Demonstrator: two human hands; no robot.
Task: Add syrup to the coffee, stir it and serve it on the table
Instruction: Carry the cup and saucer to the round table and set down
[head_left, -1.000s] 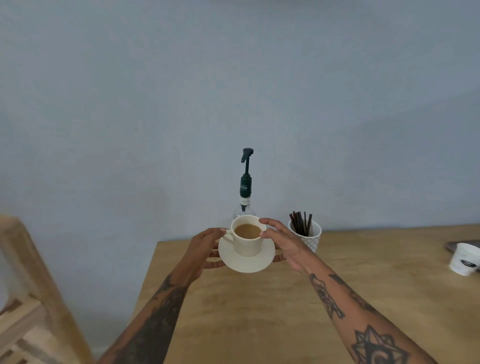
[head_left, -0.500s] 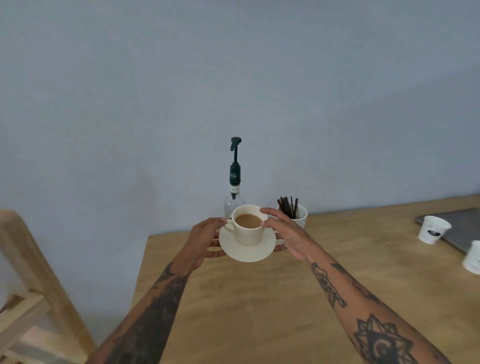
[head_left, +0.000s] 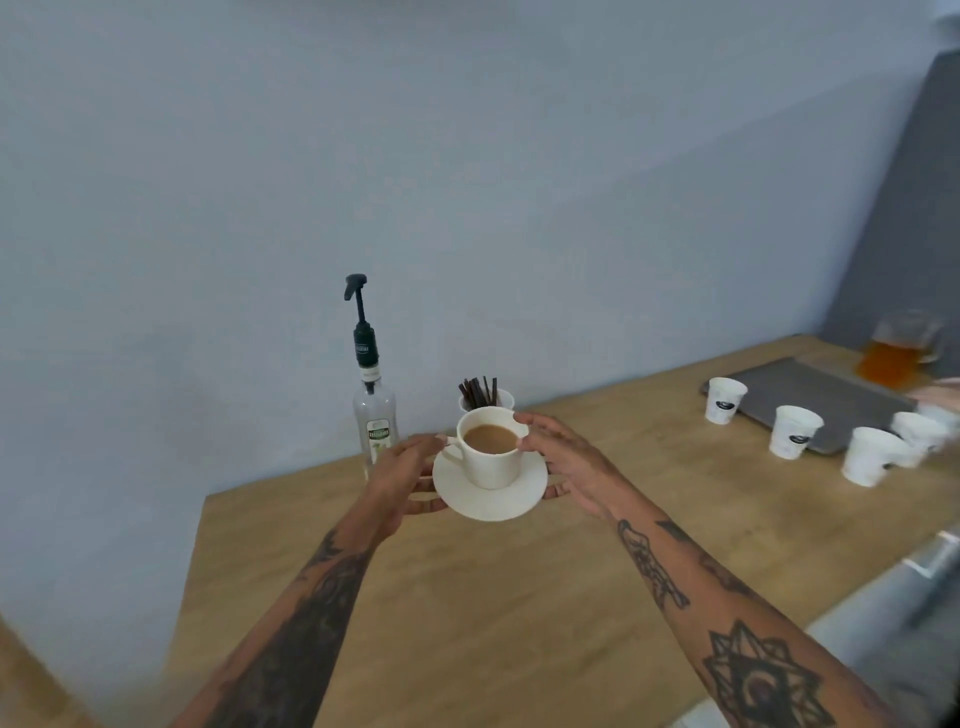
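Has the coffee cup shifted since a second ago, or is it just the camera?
Yes, rightward. The cup covered the syrup bottle base before; now it overlaps the stirrer holder.

A cream cup (head_left: 488, 457) of light-brown coffee (head_left: 488, 438) sits on a cream saucer (head_left: 491, 499) above the honey-toned wooden surface (head_left: 519, 597), against a pale blue-grey wall (head_left: 467, 156). The clear syrup bottle (head_left: 375, 415) has a dark green pump. White paper cups (head_left: 795, 432) carry black logos beside a grey tray (head_left: 831, 395), and both forearms bear black tattoos.

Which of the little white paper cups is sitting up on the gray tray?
The farthest paper cup, at the left end of the row, seems to stand on the gray tray's corner. The next two stand on the wooden table.
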